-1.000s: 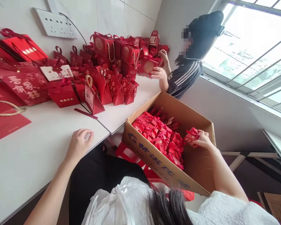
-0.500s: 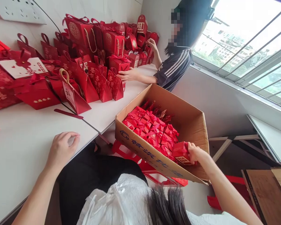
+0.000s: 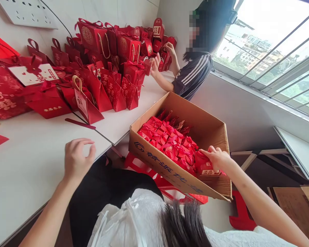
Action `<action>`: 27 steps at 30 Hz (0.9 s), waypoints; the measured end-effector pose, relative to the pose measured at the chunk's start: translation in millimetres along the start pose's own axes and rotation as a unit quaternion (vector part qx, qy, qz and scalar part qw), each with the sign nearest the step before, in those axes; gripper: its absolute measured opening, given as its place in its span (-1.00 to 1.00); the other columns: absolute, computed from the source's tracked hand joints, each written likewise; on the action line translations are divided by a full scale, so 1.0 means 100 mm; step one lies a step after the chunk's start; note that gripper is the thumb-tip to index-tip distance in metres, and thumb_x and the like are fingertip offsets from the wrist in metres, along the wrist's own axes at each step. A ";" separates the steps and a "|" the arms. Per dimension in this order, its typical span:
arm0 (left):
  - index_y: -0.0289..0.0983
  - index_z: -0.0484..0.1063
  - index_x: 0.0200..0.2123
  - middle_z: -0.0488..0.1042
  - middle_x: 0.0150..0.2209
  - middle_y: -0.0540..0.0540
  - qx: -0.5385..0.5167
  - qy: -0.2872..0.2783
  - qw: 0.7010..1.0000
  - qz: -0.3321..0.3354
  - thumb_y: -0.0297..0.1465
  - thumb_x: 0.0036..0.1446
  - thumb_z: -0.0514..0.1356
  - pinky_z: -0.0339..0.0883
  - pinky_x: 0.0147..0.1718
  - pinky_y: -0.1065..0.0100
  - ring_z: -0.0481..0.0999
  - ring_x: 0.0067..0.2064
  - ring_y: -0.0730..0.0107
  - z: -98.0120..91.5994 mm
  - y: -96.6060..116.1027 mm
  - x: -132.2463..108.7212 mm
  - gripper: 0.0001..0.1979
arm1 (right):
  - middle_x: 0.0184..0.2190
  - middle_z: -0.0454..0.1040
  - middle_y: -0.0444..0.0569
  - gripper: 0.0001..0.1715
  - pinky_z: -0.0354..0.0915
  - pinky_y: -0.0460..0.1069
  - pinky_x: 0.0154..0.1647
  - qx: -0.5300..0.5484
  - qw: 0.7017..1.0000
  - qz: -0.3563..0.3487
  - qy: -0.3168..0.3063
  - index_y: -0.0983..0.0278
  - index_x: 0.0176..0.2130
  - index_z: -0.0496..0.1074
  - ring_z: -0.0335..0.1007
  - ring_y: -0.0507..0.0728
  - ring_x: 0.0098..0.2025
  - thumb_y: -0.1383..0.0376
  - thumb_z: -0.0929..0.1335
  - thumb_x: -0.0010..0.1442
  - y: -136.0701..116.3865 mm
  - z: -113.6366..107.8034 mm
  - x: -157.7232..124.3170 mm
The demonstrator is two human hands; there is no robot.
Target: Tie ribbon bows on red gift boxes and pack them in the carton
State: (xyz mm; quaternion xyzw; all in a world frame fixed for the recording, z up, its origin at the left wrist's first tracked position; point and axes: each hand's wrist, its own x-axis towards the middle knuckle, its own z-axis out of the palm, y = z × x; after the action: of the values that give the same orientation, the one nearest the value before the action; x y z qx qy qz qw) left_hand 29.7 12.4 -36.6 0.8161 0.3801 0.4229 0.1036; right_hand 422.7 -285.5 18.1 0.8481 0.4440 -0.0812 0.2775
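Note:
My right hand [image 3: 218,159] is inside the cardboard carton [image 3: 167,169], its fingers spread, touching a red gift box [image 3: 207,167] at the near right end. The index finger stretches over the top of this box; the underside of the hand is partly hidden. Rows of similar red gift boxes [image 3: 170,140] with ribbon bows fill the carton's left and middle part. Over the near edge of the white table [image 3: 28,164] hovers my left hand [image 3: 79,157], thumb and fingers apart with nothing between them.
Red gift bags and boxes [image 3: 92,37] crowd the table's back along the wall. A co-worker [image 3: 195,68] sits at the far end, both hands by the boxes. A red strip [image 3: 79,123] lies on the table. Red stools [image 3: 141,164] stand beneath the carton.
My right hand has loosened from its grip on the gift box, which now sits turned and further right. My left hand has opened wider. The co-worker's near hand has lifted off a red box.

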 end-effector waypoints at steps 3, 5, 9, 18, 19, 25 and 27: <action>-0.21 0.41 -0.33 0.49 -0.26 -0.11 -0.140 -0.143 0.965 0.169 -0.42 0.14 0.03 0.29 0.00 0.18 0.45 -0.07 0.23 0.29 0.85 0.03 -0.84 | -0.02 0.31 0.17 0.19 0.30 0.18 -0.23 -0.039 0.999 0.027 -0.025 0.01 0.16 0.25 0.28 0.45 -0.03 0.50 0.52 -0.47 0.00 -0.17 -0.01; -0.22 0.45 -0.26 0.51 -0.19 -0.13 -0.189 -0.347 0.862 0.317 -0.41 0.18 0.00 0.22 0.09 0.16 0.43 0.00 0.21 0.59 1.49 0.02 -0.78 | 0.00 0.30 0.19 0.17 0.29 0.17 -0.20 -0.045 0.998 0.028 -0.029 0.03 0.18 0.22 0.28 0.44 -0.01 0.48 0.52 -0.41 -0.06 -0.27 -0.04; -0.31 0.47 -0.13 0.50 -0.05 -0.20 -0.159 -0.560 0.703 0.408 -0.40 0.24 -0.04 0.27 0.02 0.22 0.46 0.00 0.20 1.32 2.39 -0.03 -0.68 | 0.05 0.27 0.20 0.16 0.28 0.16 -0.16 -0.039 0.998 0.043 -0.039 0.06 0.23 0.13 0.25 0.41 0.02 0.48 0.50 -0.31 -0.16 -0.31 -0.15; -0.18 0.36 0.09 0.17 0.26 -0.16 -0.105 -0.639 0.629 0.430 -0.36 -0.08 0.31 0.07 0.17 -0.04 0.02 0.31 -0.07 2.54 2.72 -0.25 -0.41 | 0.06 0.24 0.19 0.22 0.31 0.11 -0.13 0.004 0.998 0.059 -0.026 0.12 0.28 -0.04 0.27 0.36 -0.02 0.44 0.50 -0.25 -0.01 -0.16 -0.33; -0.14 0.35 0.09 0.15 0.28 -0.13 -0.102 -0.643 0.624 0.432 -0.36 -0.09 0.32 0.00 0.20 -0.08 -0.03 0.33 -0.06 2.59 2.68 -0.28 -0.40 | 0.06 0.24 0.21 0.21 0.31 0.12 -0.13 0.010 0.998 0.062 -0.029 0.14 0.28 -0.04 0.27 0.38 -0.01 0.45 0.50 -0.25 0.00 -0.16 -0.33; 0.10 0.24 0.15 0.06 0.31 0.00 -0.081 -0.667 0.609 0.422 -0.27 -0.05 0.31 -0.16 0.23 -0.11 -0.08 0.35 0.00 2.74 2.28 -0.30 -0.35 | 0.03 0.27 0.26 0.15 0.34 0.15 -0.15 0.043 0.996 0.059 -0.049 0.21 0.27 0.04 0.30 0.39 -0.05 0.54 0.46 -0.25 -0.13 -0.11 -0.34; 0.11 0.21 0.16 0.04 0.32 0.02 -0.078 -0.671 0.609 0.417 -0.24 -0.04 0.30 -0.19 0.24 -0.09 -0.10 0.35 0.03 2.74 2.22 -0.30 -0.34 | 0.06 0.26 0.26 0.18 0.35 0.16 -0.14 0.051 0.995 0.039 -0.075 0.20 0.26 0.06 0.31 0.39 -0.04 0.55 0.48 -0.30 -0.26 -0.02 -0.34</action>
State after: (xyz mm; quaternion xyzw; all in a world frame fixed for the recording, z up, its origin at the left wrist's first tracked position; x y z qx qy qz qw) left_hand 348.7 -120.1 -116.0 0.9308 -0.2108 -0.2171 0.2052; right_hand 381.3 -296.3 22.6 0.8691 0.3839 -0.1566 0.2698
